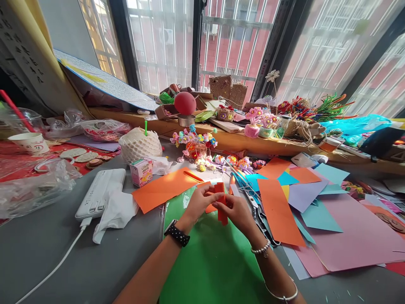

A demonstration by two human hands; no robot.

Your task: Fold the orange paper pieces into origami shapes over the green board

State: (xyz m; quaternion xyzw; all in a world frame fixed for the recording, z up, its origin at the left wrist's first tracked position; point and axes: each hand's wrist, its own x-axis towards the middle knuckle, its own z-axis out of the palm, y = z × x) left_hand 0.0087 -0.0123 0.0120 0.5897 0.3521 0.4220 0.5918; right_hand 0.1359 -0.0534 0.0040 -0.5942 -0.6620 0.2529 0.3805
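Observation:
Between both hands stands a folded strip of orange paper (221,216), held upright above a green mat (209,257). My left hand (201,204), with a dark dotted watch strap at the wrist, pinches the strip from the left. From the right, my right hand (237,211) grips it with thumb and fingers; a beaded bracelet is on that wrist. Behind the left hand lies a larger orange sheet (164,190) with an orange pen (193,176) on it. Scissors (253,200) rest just right of the right hand. The fingers hide part of the strip.
Coloured paper sheets (357,236) spread over the right side. At left lie a white power bank (101,194) with a cable, a crumpled tissue (117,211) and a pink box (141,172). Craft flowers (194,143) and a red ball (185,103) stand toward the window.

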